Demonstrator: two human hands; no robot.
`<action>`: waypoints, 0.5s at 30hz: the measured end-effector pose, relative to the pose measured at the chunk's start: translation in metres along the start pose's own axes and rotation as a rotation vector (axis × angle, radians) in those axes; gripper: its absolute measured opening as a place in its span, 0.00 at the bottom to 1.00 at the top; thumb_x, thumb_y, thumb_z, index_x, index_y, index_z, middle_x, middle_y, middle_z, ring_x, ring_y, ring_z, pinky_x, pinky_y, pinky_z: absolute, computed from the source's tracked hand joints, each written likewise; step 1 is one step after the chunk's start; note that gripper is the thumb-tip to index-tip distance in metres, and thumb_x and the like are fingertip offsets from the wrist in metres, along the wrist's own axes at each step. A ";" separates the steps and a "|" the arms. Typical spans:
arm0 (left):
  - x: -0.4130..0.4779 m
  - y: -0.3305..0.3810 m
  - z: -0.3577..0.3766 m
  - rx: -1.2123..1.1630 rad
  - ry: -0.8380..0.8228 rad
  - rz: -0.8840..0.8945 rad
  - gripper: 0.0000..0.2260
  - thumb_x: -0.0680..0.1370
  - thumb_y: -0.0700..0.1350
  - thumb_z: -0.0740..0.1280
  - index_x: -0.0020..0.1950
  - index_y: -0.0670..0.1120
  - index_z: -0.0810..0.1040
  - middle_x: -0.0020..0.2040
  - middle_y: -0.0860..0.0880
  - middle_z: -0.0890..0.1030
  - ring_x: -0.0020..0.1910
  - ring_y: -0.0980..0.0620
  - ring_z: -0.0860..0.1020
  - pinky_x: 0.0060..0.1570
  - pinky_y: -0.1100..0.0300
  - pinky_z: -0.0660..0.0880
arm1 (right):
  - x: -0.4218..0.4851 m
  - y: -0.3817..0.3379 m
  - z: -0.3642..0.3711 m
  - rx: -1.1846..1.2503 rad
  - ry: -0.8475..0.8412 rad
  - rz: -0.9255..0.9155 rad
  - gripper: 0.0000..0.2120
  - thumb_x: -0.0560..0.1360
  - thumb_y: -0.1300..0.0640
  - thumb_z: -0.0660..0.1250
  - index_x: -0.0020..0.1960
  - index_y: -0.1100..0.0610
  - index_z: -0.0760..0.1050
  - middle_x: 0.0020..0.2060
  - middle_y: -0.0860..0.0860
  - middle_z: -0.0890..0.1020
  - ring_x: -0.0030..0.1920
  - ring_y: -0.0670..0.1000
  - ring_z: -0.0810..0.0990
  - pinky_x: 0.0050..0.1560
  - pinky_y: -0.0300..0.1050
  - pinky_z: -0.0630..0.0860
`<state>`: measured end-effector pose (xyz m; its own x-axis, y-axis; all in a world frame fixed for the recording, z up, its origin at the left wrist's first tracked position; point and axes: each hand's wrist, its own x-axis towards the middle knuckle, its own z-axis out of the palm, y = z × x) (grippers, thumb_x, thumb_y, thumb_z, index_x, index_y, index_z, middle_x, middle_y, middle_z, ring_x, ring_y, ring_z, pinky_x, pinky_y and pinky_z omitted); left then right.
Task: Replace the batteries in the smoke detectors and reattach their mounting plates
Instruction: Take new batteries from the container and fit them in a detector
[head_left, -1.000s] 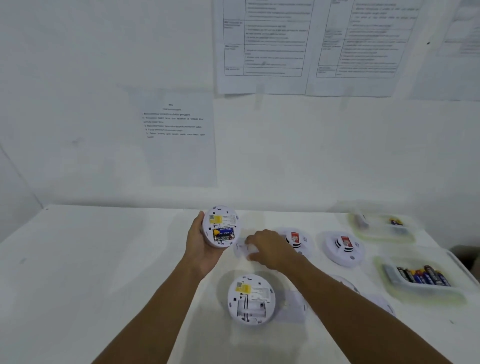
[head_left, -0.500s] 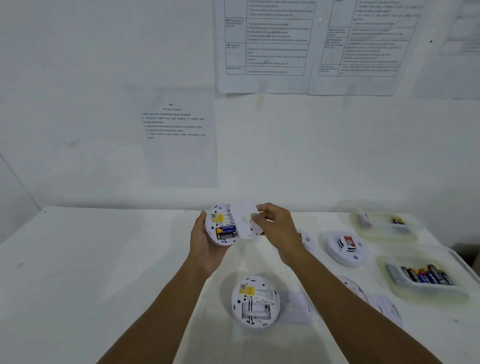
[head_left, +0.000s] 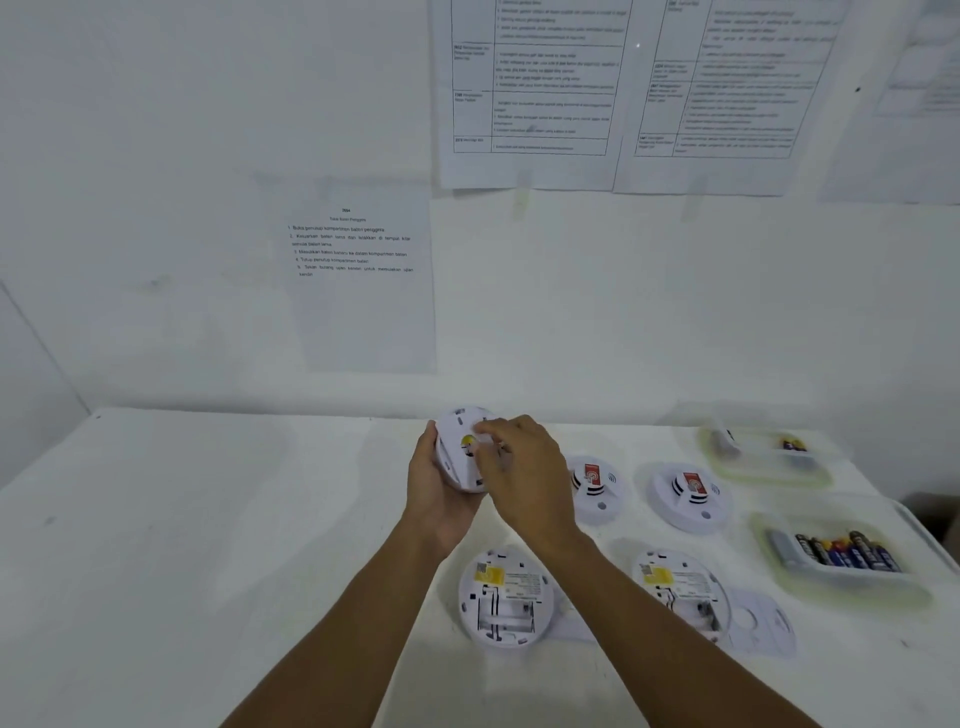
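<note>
Held above the white tabletop (head_left: 208, 545) — a smoke detector (head_left: 457, 452), tilted, cupped at its rim in the left hand (head_left: 441, 493). Pressed against its back by the right hand (head_left: 524, 473), fingers curled over a mounting plate, blurred. Below on the tabletop — two open detectors (head_left: 506, 597), battery bays empty.

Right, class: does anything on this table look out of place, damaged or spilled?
Nothing stands out. Two detectors lie open with empty battery bays, which suits the job; batteries sit in their tray.
</note>
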<state>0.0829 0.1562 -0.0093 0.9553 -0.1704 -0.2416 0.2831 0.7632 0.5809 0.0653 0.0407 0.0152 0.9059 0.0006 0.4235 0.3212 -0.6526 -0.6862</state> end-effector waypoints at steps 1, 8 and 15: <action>0.000 -0.001 0.000 0.009 0.009 -0.001 0.26 0.81 0.60 0.56 0.71 0.45 0.73 0.65 0.42 0.78 0.65 0.43 0.75 0.68 0.48 0.70 | -0.003 -0.003 0.001 -0.027 0.008 -0.004 0.13 0.77 0.48 0.65 0.60 0.48 0.79 0.53 0.46 0.78 0.54 0.47 0.77 0.53 0.43 0.76; -0.007 -0.004 0.007 0.005 0.028 0.014 0.27 0.81 0.61 0.55 0.67 0.42 0.76 0.60 0.40 0.81 0.60 0.42 0.78 0.69 0.48 0.69 | -0.010 -0.005 -0.004 -0.077 0.004 -0.005 0.20 0.71 0.43 0.70 0.62 0.46 0.76 0.58 0.45 0.77 0.59 0.47 0.74 0.53 0.40 0.74; -0.009 -0.011 0.009 -0.010 0.022 0.029 0.28 0.81 0.61 0.55 0.69 0.42 0.74 0.65 0.39 0.78 0.66 0.41 0.75 0.69 0.48 0.69 | -0.013 -0.004 -0.010 -0.084 0.004 -0.025 0.19 0.70 0.41 0.71 0.60 0.44 0.77 0.56 0.45 0.76 0.57 0.46 0.74 0.51 0.37 0.73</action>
<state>0.0720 0.1438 -0.0059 0.9609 -0.1349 -0.2419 0.2547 0.7736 0.5803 0.0499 0.0355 0.0185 0.8968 0.0143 0.4422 0.3189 -0.7137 -0.6237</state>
